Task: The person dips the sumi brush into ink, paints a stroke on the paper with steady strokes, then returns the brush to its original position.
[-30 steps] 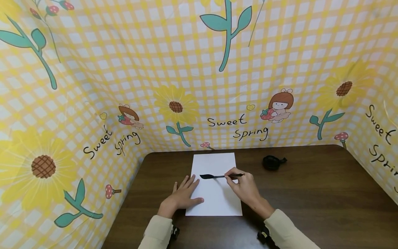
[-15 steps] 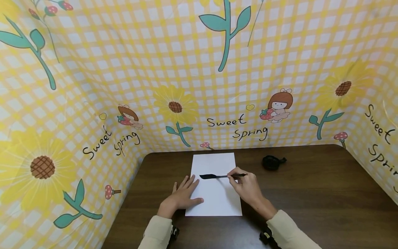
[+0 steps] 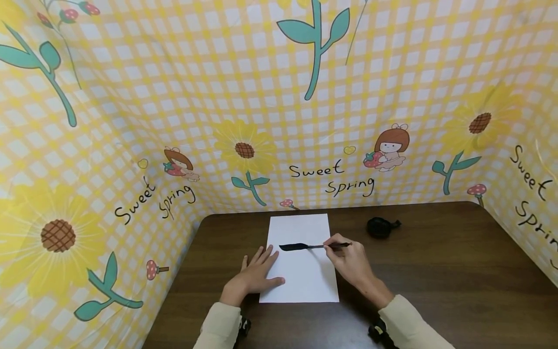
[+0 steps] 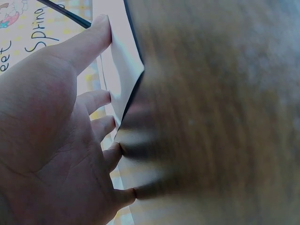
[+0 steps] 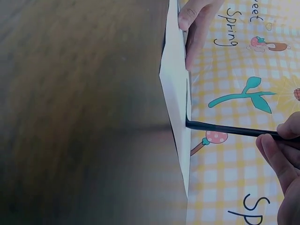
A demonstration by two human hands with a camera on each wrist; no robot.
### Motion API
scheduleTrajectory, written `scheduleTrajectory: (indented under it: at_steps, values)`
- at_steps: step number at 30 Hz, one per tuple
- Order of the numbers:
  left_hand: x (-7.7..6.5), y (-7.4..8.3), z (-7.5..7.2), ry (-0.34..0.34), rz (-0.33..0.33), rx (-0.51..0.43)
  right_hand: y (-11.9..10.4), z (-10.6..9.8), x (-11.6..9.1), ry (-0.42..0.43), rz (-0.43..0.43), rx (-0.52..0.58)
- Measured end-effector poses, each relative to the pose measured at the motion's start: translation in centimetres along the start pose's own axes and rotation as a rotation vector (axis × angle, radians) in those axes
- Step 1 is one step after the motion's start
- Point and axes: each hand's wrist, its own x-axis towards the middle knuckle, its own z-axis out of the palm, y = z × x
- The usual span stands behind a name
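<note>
A white sheet of paper (image 3: 301, 283) lies upright on the brown table in the head view. My left hand (image 3: 257, 275) rests on its left side with the fingers spread. My right hand (image 3: 354, 261) pinches a dark, slim paintbrush (image 3: 317, 246) between thumb and fingers, over the paper's right edge. A thick black stroke (image 3: 289, 247) runs across the paper, and the brush tip meets its right end. From the right wrist view, the paintbrush (image 5: 225, 129) touches the sheet with its tip bent. The left wrist view shows my left palm (image 4: 51, 140) with fingertips on the paper.
A small black round dish with a short handle (image 3: 379, 228) stands at the back right of the table (image 3: 436, 271). Behind and beside the table hangs a yellow checked cloth (image 3: 270, 111) with printed flowers. Dark straps sit at both wrists.
My right hand has moved to the right with the paintbrush, and the black stroke has grown longer in that direction. My left hand has stayed in place on the paper.
</note>
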Motion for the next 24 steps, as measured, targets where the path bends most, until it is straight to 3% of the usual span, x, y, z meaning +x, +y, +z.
scheduleTrajectory:
  at_steps: [24]
  values:
    - [0.2,-0.2,0.3,0.005,-0.001,-0.004,0.5,-1.4,-0.3,0.024,-0.029,-0.034]
